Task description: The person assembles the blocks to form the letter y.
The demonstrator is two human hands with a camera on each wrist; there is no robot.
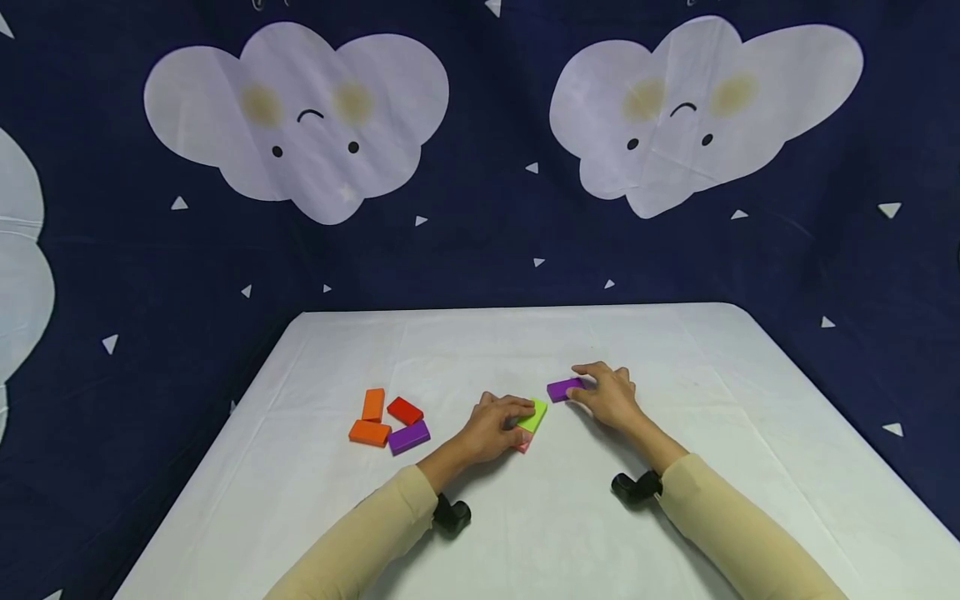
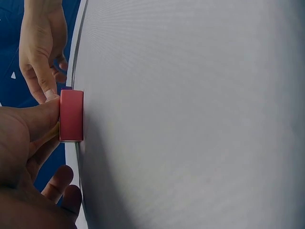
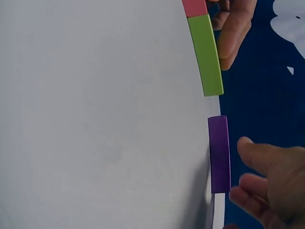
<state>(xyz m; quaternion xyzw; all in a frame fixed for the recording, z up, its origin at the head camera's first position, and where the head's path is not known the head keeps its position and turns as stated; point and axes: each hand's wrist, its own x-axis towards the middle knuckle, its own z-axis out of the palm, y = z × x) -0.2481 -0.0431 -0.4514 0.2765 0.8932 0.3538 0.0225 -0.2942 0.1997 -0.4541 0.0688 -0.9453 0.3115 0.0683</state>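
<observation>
My left hand (image 1: 491, 427) rests at two blocks lying end to end, one lime green (image 1: 534, 417) and one pink (image 1: 522, 444). Its index finger lies along the green block and its thumb touches the pink one (image 2: 72, 116). To the right, my right hand (image 1: 611, 396) is spread beside a purple block (image 1: 565, 389), thumb on the near side and index finger beyond it. In the right wrist view a gap shows between the thumb and this purple block (image 3: 219, 155). The purple block lies a little apart from the green one.
On the left of the white table (image 1: 637, 550) lie two orange blocks (image 1: 373, 405), a red block (image 1: 405, 410) and a second purple block (image 1: 409, 437), grouped closely. A dark blue cloth with white clouds (image 1: 300, 117) hangs behind the table's far edge.
</observation>
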